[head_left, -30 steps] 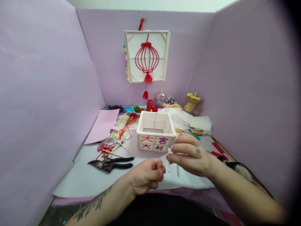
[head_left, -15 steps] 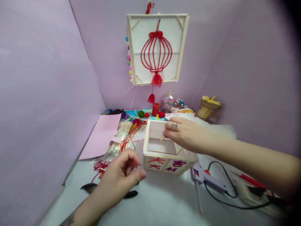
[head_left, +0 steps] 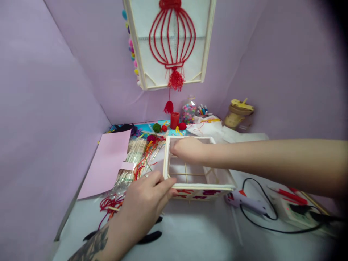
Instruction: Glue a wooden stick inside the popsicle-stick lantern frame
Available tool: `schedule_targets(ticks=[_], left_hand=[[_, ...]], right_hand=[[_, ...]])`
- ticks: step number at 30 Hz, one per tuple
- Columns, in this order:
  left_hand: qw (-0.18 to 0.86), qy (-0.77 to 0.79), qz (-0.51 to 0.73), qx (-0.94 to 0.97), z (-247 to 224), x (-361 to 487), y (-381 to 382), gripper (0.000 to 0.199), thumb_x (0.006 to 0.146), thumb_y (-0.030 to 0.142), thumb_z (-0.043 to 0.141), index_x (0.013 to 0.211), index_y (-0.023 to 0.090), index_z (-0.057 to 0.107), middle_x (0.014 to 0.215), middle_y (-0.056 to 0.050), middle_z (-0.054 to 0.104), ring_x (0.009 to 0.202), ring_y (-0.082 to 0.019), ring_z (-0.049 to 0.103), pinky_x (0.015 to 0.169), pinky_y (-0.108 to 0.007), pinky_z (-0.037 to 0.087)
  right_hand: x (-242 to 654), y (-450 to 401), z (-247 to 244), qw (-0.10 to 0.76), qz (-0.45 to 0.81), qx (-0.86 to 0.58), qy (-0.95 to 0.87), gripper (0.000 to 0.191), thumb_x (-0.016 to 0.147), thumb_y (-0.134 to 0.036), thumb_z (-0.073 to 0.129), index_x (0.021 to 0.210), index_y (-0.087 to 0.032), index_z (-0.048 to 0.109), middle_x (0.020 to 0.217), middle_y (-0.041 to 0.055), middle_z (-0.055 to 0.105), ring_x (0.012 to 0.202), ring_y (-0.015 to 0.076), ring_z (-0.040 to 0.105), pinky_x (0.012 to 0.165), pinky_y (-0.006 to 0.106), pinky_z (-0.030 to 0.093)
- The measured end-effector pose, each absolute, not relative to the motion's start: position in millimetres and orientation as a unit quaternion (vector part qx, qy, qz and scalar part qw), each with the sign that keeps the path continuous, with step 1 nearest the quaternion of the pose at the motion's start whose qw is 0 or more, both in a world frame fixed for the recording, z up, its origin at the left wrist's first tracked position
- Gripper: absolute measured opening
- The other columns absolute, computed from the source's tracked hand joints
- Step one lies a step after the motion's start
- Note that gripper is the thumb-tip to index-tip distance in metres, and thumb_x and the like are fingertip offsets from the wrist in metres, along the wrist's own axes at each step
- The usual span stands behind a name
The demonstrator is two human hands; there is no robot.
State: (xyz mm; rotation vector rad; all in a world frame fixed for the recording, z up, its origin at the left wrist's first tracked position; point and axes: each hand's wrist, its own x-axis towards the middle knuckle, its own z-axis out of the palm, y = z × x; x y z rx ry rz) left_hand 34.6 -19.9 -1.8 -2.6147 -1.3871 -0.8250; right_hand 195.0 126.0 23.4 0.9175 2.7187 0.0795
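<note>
A square, open-topped lantern box [head_left: 201,186] of pale sticks and white sheeting stands on the table, with red and purple yarn characters on its front. My left hand [head_left: 150,194] grips its front-left corner between thumb and fingers. Reaching over from the right, my right hand [head_left: 187,149] is down inside the box by the far-left corner. Its fingers look curled, but the tips and anything in them are hidden. Crossed thin sticks [head_left: 186,174] show through the opening, low in the box.
A finished lantern [head_left: 174,43] with red yarn hangs above. At right lie a glue gun [head_left: 248,203], its black cord and a power strip [head_left: 295,217]. Pink paper [head_left: 107,163], bagged sticks [head_left: 133,159] and red yarn [head_left: 110,203] are at left. A pompom jar [head_left: 188,111] stands behind.
My left hand has moved from beside the box onto its front-left corner. My right hand has gone deeper inside, toward the left. The view has tilted down, and the box's top faces me more.
</note>
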Motion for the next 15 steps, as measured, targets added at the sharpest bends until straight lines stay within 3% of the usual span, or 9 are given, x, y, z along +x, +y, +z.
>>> schedule_targets(ticks=[15], left_hand=[[0.045,-0.444,-0.267,-0.854,2.3,37.0,-20.9,0.037,0.102,0.032,0.038,0.097,0.018,0.071,0.072,-0.002,0.059,0.057,-0.014,0.058,0.052,-0.024,0.046]], right_hand=[[192.6,127.1,18.9,0.143,0.041,0.323,0.934,0.024,0.088,-0.01,0.052,0.1,-0.012,0.073,0.094,0.0172,0.074,0.093,0.0292,0.072,0.071,0.033,0.054]])
